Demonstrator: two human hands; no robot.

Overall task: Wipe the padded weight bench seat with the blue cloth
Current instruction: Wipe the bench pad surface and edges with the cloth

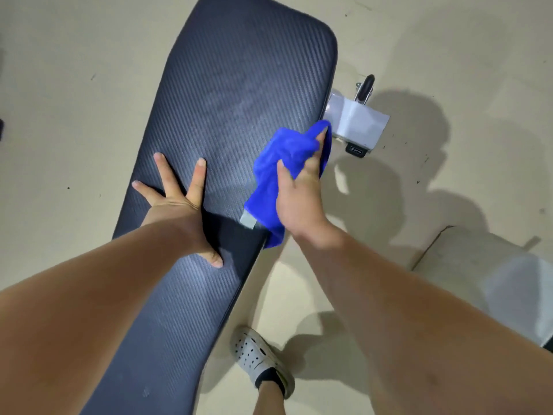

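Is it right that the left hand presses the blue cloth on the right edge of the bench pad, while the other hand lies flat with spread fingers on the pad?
Not quite: the hands are swapped. In the head view the right hand presses the blue cloth on the right edge of the bench pad, while the left hand lies flat with spread fingers on the pad.

Bench (215, 109) cut off by the top edge at its far end and by the bottom edge at its near end. Frame under bench hidden, save a white foot (357, 122) and a wheel (366, 86) just right of the pad. Bench's right rim covered by cloth (287, 151). Fingers of right hand (299, 193) partly buried in cloth. Label on the foot's black cap too small to read. Shoe (260, 359) near bench; leg cut off at the bottom edge.
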